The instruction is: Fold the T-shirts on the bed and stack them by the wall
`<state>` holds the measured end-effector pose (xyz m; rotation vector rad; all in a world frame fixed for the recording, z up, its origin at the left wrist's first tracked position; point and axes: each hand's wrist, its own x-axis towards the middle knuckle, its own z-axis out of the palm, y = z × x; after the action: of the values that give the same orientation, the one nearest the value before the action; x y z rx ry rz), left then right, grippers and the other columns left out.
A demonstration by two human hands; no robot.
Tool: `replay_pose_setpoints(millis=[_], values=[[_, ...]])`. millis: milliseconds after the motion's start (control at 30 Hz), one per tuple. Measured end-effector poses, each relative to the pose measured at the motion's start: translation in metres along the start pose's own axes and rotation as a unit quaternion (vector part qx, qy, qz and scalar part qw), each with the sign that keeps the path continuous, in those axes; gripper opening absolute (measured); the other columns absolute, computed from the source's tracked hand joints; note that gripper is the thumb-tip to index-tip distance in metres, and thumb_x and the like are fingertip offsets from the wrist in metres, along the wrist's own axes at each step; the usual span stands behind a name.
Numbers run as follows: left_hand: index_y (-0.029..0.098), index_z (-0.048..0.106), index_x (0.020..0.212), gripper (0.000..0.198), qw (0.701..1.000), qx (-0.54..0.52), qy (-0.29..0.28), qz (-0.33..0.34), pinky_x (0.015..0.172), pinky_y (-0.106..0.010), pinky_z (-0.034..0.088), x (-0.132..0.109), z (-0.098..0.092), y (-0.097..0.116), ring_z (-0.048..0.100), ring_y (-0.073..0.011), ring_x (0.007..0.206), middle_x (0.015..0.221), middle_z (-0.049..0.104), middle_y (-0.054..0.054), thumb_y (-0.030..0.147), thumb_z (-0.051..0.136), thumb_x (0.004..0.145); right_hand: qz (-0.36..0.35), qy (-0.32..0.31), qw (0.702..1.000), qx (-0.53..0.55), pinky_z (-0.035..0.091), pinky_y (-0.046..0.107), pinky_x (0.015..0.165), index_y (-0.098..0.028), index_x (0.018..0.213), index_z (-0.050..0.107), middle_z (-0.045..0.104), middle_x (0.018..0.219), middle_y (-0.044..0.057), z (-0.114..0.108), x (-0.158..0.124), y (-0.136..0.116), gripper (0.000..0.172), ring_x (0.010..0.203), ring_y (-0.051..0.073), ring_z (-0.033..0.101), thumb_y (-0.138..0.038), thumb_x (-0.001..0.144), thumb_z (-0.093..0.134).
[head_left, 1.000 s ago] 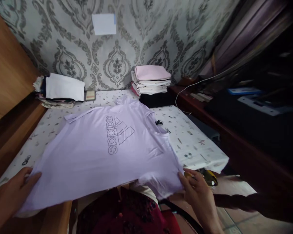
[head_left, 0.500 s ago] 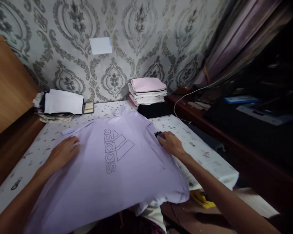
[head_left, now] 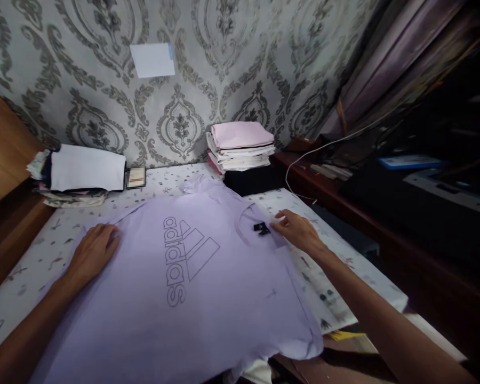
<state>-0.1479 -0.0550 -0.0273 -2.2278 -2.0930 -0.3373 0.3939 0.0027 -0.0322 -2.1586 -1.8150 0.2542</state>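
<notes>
A lilac T-shirt (head_left: 192, 304) with an outlined logo lies spread face up on the white patterned table (head_left: 336, 266), its collar to the right and its hem hanging over the near edge. My left hand (head_left: 91, 255) rests flat on the shirt's left edge, fingers stretched out. At the shirt's neckline on the right, my right hand (head_left: 298, 230) touches the cloth with fingers extended, next to a small black tag (head_left: 261, 228).
A folded stack topped by a pink garment (head_left: 242, 145) stands at the back against the patterned wall, with a black item below it. Another pile topped in white (head_left: 82, 173) sits at the back left. A dark wooden shelf with a white cable runs along the right.
Both hands left the shirt's near hem and moved forward onto the shirt. In the last half second the right hand slid right, baring the collar and tag, and the left drew back a little.
</notes>
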Motion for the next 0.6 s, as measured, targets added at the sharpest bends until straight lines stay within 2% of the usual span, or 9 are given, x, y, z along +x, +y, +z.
replay_pose_setpoints(millis=[133,233,333,400,467,533,600], values=[[0.018,0.062,0.111,0.039,0.999,0.025,0.01,-0.033,0.098,-0.046,0.048,0.001,-0.006,-0.005,0.058,-0.0321,0.109,0.113,0.064,-0.015,0.041,0.039,0.09,-0.109,0.027,0.994,-0.004,0.05,0.034,0.078,-0.022,0.121,0.065,0.07,0.108,0.009,0.016,0.03,-0.024,0.041,0.097,0.025,0.067,-0.033,0.082,0.063],[0.017,0.062,0.117,0.037,0.995,0.085,0.011,-0.053,0.097,-0.045,0.048,0.002,-0.011,-0.012,0.058,-0.0316,0.112,0.118,0.064,-0.015,0.033,0.04,0.091,-0.163,0.031,0.986,-0.02,0.049,0.038,0.089,-0.018,0.127,0.064,0.068,0.114,0.014,0.03,0.054,-0.04,0.047,0.109,0.031,0.063,-0.027,0.082,0.064],[0.016,0.062,0.12,0.038,0.987,0.144,-0.009,-0.067,0.093,-0.044,0.047,0.01,-0.019,-0.026,0.059,-0.0318,0.113,0.119,0.066,-0.017,0.024,0.038,0.091,-0.171,0.035,0.985,-0.021,0.048,0.039,0.086,-0.018,0.12,0.068,0.07,0.106,0.014,0.04,0.072,-0.048,0.037,0.105,0.032,0.063,-0.022,0.084,0.058],[0.017,0.066,0.112,0.037,0.984,0.15,-0.042,-0.086,0.088,-0.041,0.048,0.022,-0.027,-0.041,0.063,-0.0307,0.108,0.116,0.069,-0.015,0.02,0.035,0.091,-0.161,0.04,0.986,-0.013,0.047,0.039,0.081,-0.019,0.109,0.072,0.071,0.1,0.014,0.041,0.079,-0.048,0.03,0.099,0.031,0.064,-0.019,0.085,0.054],[0.021,0.068,0.103,0.034,0.981,0.124,-0.056,-0.139,0.08,-0.037,0.047,0.037,-0.036,-0.061,0.066,-0.0287,0.1,0.112,0.072,-0.012,0.021,0.037,0.091,-0.146,0.043,0.988,-0.005,0.045,0.038,0.076,-0.019,0.098,0.074,0.071,0.096,0.014,0.04,0.082,-0.047,0.025,0.09,0.029,0.064,-0.017,0.085,0.053],[0.022,0.069,0.101,0.03,0.972,0.092,-0.036,-0.215,0.075,-0.034,0.046,0.051,-0.044,-0.079,0.067,-0.0277,0.096,0.108,0.074,-0.01,0.026,0.042,0.088,-0.13,0.043,0.991,0.001,0.043,0.036,0.071,-0.018,0.092,0.075,0.071,0.09,0.014,0.037,0.083,-0.047,0.022,0.082,0.027,0.063,-0.017,0.084,0.055],[0.021,0.068,0.102,0.029,0.968,0.052,-0.01,-0.246,0.075,-0.032,0.046,0.059,-0.048,-0.09,0.067,-0.0266,0.094,0.103,0.074,-0.01,0.029,0.045,0.086,-0.124,0.041,0.991,0.004,0.042,0.035,0.068,-0.018,0.091,0.075,0.071,0.086,0.013,0.036,0.082,-0.047,0.02,0.078,0.025,0.062,-0.017,0.083,0.056]])
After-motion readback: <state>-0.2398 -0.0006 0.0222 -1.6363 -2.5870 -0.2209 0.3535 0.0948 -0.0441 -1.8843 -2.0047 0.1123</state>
